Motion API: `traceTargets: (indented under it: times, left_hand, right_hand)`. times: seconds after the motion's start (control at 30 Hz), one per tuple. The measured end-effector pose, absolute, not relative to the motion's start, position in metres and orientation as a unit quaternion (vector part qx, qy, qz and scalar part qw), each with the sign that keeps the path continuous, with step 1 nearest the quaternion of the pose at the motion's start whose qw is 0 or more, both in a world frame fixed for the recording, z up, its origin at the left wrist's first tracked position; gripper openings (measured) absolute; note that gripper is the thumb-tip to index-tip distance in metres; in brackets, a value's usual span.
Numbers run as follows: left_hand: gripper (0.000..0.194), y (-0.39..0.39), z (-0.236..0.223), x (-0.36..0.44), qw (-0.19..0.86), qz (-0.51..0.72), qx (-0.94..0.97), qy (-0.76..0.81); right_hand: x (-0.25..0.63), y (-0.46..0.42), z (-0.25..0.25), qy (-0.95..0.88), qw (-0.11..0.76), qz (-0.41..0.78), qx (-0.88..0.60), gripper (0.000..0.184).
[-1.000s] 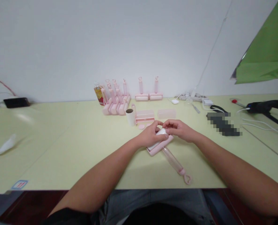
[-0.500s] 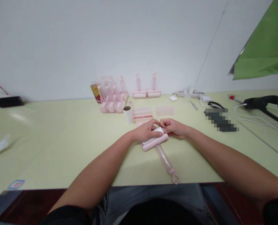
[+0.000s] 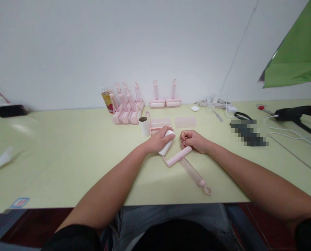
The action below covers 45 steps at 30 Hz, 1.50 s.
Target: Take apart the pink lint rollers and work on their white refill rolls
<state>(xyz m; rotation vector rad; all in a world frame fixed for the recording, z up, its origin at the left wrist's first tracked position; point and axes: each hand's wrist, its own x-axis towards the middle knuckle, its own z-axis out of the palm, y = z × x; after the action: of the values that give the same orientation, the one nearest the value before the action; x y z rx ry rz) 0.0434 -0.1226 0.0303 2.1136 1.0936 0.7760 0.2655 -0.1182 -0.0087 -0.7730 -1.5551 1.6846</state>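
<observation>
The white roll point(image 3: 167, 149) lay under the left hand point(image 3: 159, 140), whose fingers and thumb were closed around it. Its near end was by the end arm of the pink roller frame point(image 3: 179, 157); whether the two were joined there could not be told. The frame lay between and just below the hands, its clear handle point(image 3: 192, 172) slanting away below the right hand point(image 3: 194, 141). That hand was loosely closed, fingers curled together beside the frame's other end; whether it pinched anything small could not be told.

The step in hand looked like handling the roll at the frame, the two lying at an angle, apart on the right-hand side. Judging from that, the next move called for a steady left grip and care with the frame's slim arm.

Just beyond the left hand stood a white tube point(image 3: 145, 128). Farther out, past some upright pink rollers point(image 3: 125, 115), the bottle point(image 3: 108, 100) bore a yellow-and-red label, its writing too small to read. Well left of both hands, near the table edge, a blue-bordered sticker point(image 3: 20, 202) carried red marks that could not be made out. No brand was legible.
</observation>
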Motion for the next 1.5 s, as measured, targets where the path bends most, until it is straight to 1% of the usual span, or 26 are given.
traceTargets:
  times: [0.1, 0.23, 0.27, 0.33, 0.47, 0.5, 0.57, 0.67, 0.77, 0.93, 1.2, 1.5]
  left_hand:
    - [0.04, -0.12, 0.024, 0.045, 0.344, 0.362, 0.74, 0.45]
    - [0.041, -0.119, 0.026, 0.05, 0.413, 0.474, 0.655, 0.419]
    - [0.041, -0.119, 0.029, 0.051, 0.426, 0.499, 0.629, 0.416]
    - [0.041, -0.119, 0.033, 0.052, 0.439, 0.535, 0.58, 0.429]
    - [0.047, -0.118, 0.037, 0.053, 0.456, 0.576, 0.506, 0.452]
    - [0.049, -0.118, 0.036, 0.054, 0.469, 0.583, 0.492, 0.445]
    - [0.053, -0.119, 0.033, 0.055, 0.501, 0.59, 0.472, 0.422]
    - [0.056, -0.121, 0.029, 0.058, 0.533, 0.585, 0.463, 0.4]
    - [0.056, -0.122, 0.027, 0.06, 0.535, 0.582, 0.467, 0.396]
    - [0.056, -0.12, 0.026, 0.058, 0.518, 0.572, 0.483, 0.414]
    - [0.062, -0.12, 0.028, 0.051, 0.521, 0.525, 0.526, 0.42]
    - [0.066, -0.12, 0.032, 0.048, 0.514, 0.512, 0.552, 0.412]
  right_hand:
    - [0.269, -0.115, -0.009, -0.664, 0.361, 0.545, -0.362, 0.014]
    - [0.269, -0.114, -0.01, -0.757, 0.362, 0.377, -0.392, 0.005]
    - [0.268, -0.115, -0.01, -0.77, 0.362, 0.351, -0.39, 0.005]
    - [0.266, -0.118, -0.009, -0.78, 0.367, 0.33, -0.384, 0.015]
    - [0.263, -0.123, -0.006, -0.762, 0.38, 0.372, -0.371, 0.056]
    - [0.263, -0.124, -0.006, -0.753, 0.385, 0.39, -0.364, 0.062]
    - [0.262, -0.126, -0.005, -0.731, 0.403, 0.432, -0.343, 0.065]
    - [0.261, -0.127, -0.003, -0.695, 0.432, 0.479, -0.318, 0.06]
    - [0.263, -0.126, -0.001, -0.684, 0.443, 0.479, -0.326, 0.053]
    - [0.269, -0.123, 0.0, -0.702, 0.427, 0.451, -0.349, 0.046]
    - [0.275, -0.122, 0.006, -0.715, 0.401, 0.455, -0.349, 0.04]
    - [0.284, -0.119, 0.015, -0.714, 0.405, 0.464, -0.334, 0.035]
